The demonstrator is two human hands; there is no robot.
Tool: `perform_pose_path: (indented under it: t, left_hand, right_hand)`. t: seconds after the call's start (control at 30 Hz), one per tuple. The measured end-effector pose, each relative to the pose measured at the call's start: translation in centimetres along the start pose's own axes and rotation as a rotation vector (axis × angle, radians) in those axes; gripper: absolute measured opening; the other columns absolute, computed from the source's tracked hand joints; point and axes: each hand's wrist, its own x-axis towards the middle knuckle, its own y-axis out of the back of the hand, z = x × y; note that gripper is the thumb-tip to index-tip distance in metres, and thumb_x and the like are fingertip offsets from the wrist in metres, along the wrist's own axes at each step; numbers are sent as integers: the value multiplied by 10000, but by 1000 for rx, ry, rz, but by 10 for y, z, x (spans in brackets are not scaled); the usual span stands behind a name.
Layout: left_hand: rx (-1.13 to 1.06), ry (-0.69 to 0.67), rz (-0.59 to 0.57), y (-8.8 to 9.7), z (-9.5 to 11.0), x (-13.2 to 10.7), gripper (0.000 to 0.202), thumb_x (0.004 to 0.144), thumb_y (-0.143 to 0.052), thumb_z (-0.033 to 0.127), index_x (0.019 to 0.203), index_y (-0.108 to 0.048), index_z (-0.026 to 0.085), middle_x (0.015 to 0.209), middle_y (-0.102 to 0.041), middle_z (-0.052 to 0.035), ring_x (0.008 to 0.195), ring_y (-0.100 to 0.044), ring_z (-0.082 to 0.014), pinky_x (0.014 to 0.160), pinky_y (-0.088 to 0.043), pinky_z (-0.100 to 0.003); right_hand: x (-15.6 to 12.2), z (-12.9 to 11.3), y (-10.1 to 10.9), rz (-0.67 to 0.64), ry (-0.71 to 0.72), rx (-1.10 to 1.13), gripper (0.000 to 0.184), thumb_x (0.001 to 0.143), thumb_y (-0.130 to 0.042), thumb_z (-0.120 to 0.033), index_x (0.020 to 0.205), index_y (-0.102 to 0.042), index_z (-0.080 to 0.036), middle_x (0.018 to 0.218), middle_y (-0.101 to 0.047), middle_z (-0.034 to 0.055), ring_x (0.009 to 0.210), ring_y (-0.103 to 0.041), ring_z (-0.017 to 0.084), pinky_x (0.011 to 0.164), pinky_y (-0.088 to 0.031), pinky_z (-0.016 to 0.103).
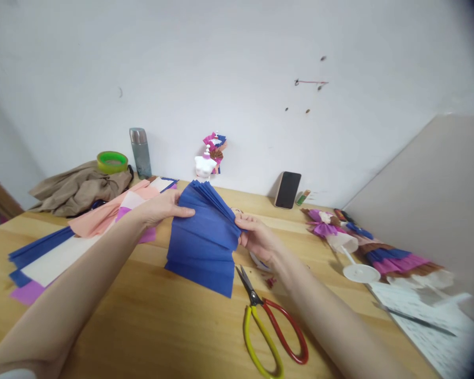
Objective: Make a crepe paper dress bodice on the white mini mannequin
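Head view: the left hand (166,205) pinched the left edge of the blue sheet (203,242) and the right hand (256,236) held its gathered right side, over the table (150,326). It looked light, soft and easily creased (the bunched pleats likely offered the safest hold). The left grip's far side was hidden; a pale object (259,261) near the scissors (254,298) couldn't be identified.

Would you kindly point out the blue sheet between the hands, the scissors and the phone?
Blue sheet (203,243), head view: the middle of its broad face.
Scissors (254,298), head view: the pivot.
Phone (288,190), head view: the dark screen's middle.
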Motion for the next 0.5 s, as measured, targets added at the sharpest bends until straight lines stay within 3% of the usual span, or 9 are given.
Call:
perform_pose_path:
  t: [0.13,0.4,0.5]
  left_hand:
    - [-44,49,14,-6,-1,-2,448,585,-892,350,953,-740,145,1003,-774,-98,941,-709,-267,938,-518,-418]
    - [-98,-116,-7,-17,0,-5,521,621,-873,417,1049,-743,149,1074,-763,-113,1076,-677,-304,1013,-484,-453]
    - [-75,-136,55,-22,6,-7,538,590,-881,449,1023,-757,155,1017,-773,-102,1087,-670,-313,1016,-481,-446]
  right_hand:
    - [2,8,-1,-46,-37,15,348,567,-861,-365,602,-552,-208,522,-493,-54,463,-452,87,478,-440,229]
    - [2,12,-2,-127,-111,13,336,556,-891,-379,612,-620,-189,505,-531,-50,426,-441,67,429,-415,198]
    - [2,13,-3,-138,-144,14,343,551,-900,-361,626,-622,-176,507,-547,-51,431,-471,65,440,-425,189]
